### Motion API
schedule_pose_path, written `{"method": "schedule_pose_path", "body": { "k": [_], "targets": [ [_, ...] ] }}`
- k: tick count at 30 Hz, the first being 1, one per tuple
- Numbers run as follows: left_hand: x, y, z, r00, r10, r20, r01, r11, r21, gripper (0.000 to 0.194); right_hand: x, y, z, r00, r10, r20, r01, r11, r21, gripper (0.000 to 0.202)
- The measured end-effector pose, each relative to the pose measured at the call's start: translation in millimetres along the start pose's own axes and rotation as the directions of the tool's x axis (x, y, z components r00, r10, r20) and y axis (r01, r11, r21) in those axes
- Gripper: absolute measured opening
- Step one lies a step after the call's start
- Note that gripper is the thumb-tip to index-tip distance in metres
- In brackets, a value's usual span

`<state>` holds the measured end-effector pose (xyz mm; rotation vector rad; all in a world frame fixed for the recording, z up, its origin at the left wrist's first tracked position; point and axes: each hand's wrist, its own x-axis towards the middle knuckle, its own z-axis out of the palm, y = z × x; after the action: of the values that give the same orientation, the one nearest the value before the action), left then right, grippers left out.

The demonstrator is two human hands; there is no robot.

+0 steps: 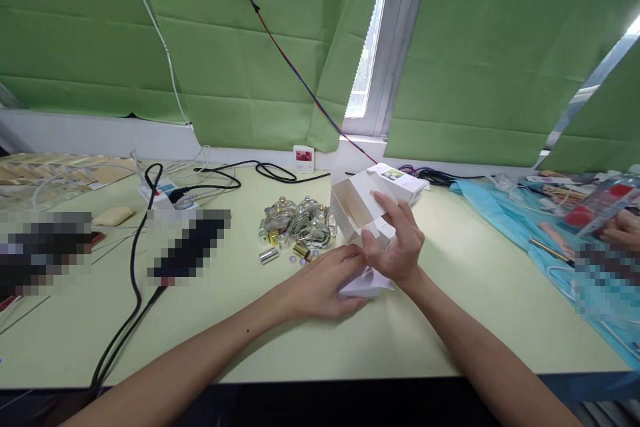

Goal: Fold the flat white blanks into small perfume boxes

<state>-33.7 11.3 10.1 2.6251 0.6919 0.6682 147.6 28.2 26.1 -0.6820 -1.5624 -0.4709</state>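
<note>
My right hand (399,247) grips a white cardboard box (369,195) between thumb and fingers. The box is tilted, and its open end shows a bare inner wall. Lower down, my left hand (325,283) is closed over a white, paper-like piece (367,285) close to the tabletop; the fingers hide much of it. Just left of the box stands a cluster of small clear glass bottles (300,217) with gold and silver tops. In front of them lie a silver cylindrical cap (269,255), a gold cap (301,251) and several small purplish discs (293,259).
Behind the held box lies another white box (400,179) with a printed picture. A dark blurred device (193,247) and black cables (134,260) are at left. Blue sheeting (500,220) covers the right side, where another person's hand (623,233) shows at the edge.
</note>
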Motion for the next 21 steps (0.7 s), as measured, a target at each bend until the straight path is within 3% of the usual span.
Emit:
{"method": "schedule_pose_path", "body": {
  "k": [9, 15, 21],
  "targets": [
    [3, -1, -12.2, 1.0, -0.031, -0.005, 0.03, 0.991, -0.132, 0.054, 0, 1, 0, 0.999, 0.05, 0.014, -0.051, 0.998, 0.039, 0.047],
    [4, 0, -15.8, 0.998, -0.031, 0.052, 0.038, 0.99, -0.137, 0.051, 0, 1, 0, 0.997, 0.068, 0.02, -0.069, 0.995, 0.065, 0.047],
    [4, -1, -19.9, 0.999, -0.034, 0.035, 0.042, 0.967, -0.251, 0.05, -1, 4, 0, 0.987, 0.156, 0.033, -0.158, 0.984, 0.085, 0.042]
  ]
}}
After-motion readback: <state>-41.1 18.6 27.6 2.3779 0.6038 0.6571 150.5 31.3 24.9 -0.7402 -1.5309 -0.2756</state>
